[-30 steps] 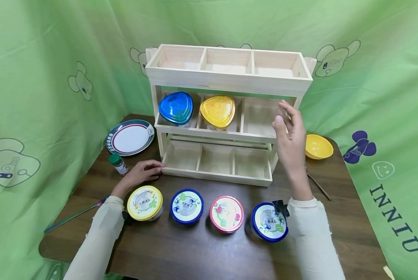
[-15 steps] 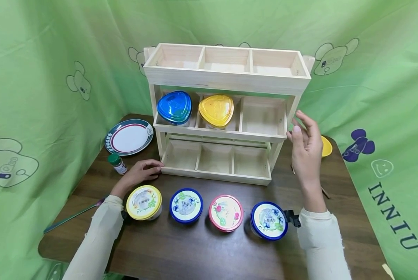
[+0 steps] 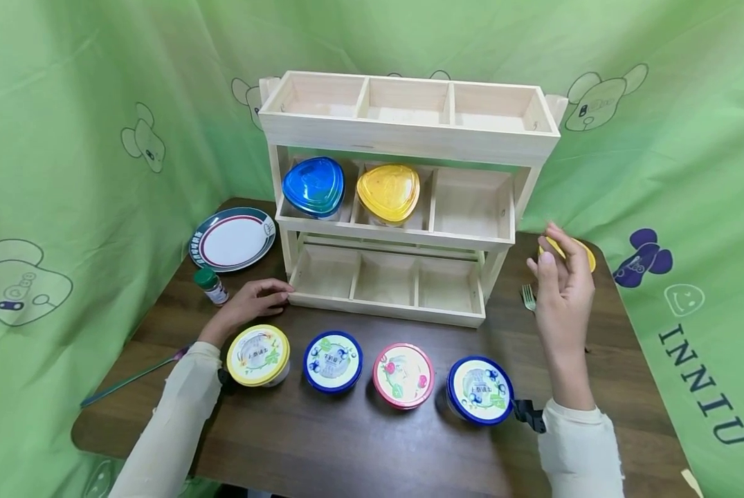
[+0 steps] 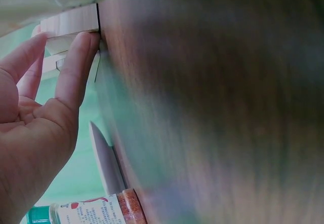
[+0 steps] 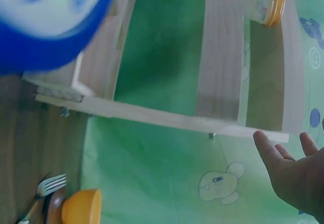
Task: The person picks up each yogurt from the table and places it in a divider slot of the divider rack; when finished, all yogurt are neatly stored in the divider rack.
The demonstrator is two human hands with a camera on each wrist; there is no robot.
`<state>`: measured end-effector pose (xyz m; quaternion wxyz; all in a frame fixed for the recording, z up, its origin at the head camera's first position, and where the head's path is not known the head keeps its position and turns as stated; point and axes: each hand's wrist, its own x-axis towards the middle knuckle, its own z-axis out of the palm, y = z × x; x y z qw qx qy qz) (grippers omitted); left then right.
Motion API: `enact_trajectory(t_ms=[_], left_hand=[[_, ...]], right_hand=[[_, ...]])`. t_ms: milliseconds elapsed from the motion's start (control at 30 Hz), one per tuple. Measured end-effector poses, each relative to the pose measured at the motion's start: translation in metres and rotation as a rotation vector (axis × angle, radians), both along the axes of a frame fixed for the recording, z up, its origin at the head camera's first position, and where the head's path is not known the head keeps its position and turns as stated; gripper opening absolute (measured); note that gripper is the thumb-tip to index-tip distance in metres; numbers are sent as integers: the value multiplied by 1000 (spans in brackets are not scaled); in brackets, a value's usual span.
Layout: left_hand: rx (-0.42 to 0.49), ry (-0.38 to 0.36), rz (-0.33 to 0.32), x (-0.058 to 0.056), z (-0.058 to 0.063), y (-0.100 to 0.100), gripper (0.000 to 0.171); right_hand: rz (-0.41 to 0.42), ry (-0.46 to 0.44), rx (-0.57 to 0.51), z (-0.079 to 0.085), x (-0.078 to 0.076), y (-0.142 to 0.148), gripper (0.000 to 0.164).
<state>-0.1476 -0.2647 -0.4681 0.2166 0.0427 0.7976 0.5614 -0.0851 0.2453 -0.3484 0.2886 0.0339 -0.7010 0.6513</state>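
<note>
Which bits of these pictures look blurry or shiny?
Head view: mostly sharp, with a soft sheen on the table and highlights on the blue lid; left wrist: table smeared, left hand clearer; right wrist: blue-rimmed tub at upper left badly out of focus.

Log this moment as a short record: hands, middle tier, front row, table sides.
Left hand: touches lower left corner of wooden rack
Right hand: above table, right of rack, holding nothing
Middle tier: triangular blue lid left, triangular yellow lid centre
Front row, left to right: round yellow lid, round blue lid, round pink lid, second round blue lid
Left side: plate, green-capped jar
Right side: fork, yellow bowl
</note>
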Motion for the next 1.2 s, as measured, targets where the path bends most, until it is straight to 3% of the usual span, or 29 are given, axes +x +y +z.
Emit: enact_trajectory(t_ms=[433,633,833,1200], left_hand=[[-2,0,2,0,1,1,37],[1,-4,3,0,2,2,37],[0,1,1,1,2,0,37],[10,11,4,2,4,1,36]], right_hand=[[-62,-96,-51,-20,28,26,38],[-89,-175,-15,-36,44,35,39],[-65,-267,-6,-54,57,41,41],[-18,-331,1,-82,85,24,40]])
